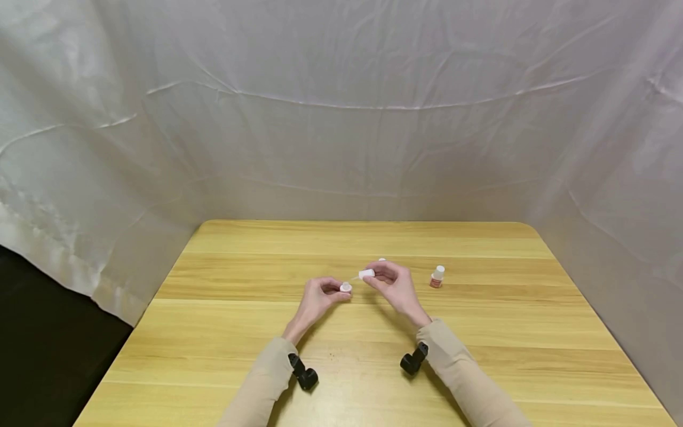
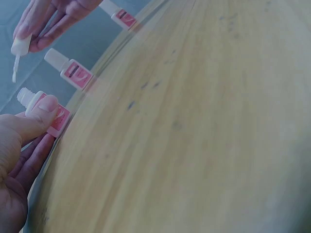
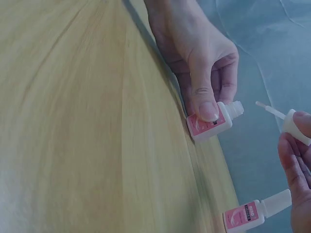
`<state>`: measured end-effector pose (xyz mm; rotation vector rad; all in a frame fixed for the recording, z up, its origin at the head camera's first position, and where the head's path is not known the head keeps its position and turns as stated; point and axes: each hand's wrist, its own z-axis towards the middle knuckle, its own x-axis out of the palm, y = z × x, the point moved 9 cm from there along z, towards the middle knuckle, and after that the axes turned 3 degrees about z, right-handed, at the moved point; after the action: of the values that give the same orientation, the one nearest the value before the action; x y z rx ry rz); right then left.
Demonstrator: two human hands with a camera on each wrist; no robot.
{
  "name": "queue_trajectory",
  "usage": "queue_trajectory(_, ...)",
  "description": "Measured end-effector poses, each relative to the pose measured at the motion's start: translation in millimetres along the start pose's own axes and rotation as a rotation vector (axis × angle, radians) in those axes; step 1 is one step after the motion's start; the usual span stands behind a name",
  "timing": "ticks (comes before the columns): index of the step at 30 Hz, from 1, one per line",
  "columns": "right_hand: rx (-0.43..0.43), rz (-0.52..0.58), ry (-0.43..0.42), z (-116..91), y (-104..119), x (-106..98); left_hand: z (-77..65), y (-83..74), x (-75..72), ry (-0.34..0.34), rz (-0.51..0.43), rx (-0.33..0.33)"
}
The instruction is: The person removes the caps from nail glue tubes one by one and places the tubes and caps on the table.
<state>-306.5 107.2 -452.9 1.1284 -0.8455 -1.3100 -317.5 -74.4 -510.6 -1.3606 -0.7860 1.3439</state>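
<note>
My left hand (image 1: pixel 316 301) grips a small white bottle with a pink label (image 3: pixel 209 125) between thumb and fingers. The bottle's threaded neck is uncovered, and its base is at or close to the tabletop. To its right, my right hand (image 1: pixel 395 289) pinches a white cap (image 1: pixel 366 273) from which a thin brush (image 3: pixel 270 110) sticks out. The brush tip points toward the bottle's neck, apart from it. A second capped bottle (image 2: pixel 77 74) of the same kind stands behind my right hand, mostly hidden in the head view.
Another capped pink-labelled bottle (image 1: pixel 437 277) stands upright on the wooden table (image 1: pixel 341 379), right of my right hand. A grey curtain (image 1: pixel 341 148) hangs behind the table and along its sides. Black wrist cameras are strapped over both beige sleeves (image 1: pixel 453 356).
</note>
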Motion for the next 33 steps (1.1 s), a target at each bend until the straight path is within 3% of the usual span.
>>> queue_trajectory(9, 0.113, 0.086, -0.003, 0, -7, 3, -2.0, 7.0, -16.1, -0.058, 0.000, -0.043)
queue_trajectory(18, 0.176, 0.038, 0.061, -1, -12, 11, -4.9, 12.0, -31.2, -0.097, -0.001, -0.070)
queue_trajectory(25, 0.116, -0.112, 0.166, 0, -9, 22, -5.6, 13.0, -42.1, -0.128, 0.042, -0.060)
queue_trajectory(33, 0.108, -0.148, 0.219, 5, -9, 33, -5.0, 15.4, -49.7, -0.148, 0.050, -0.071)
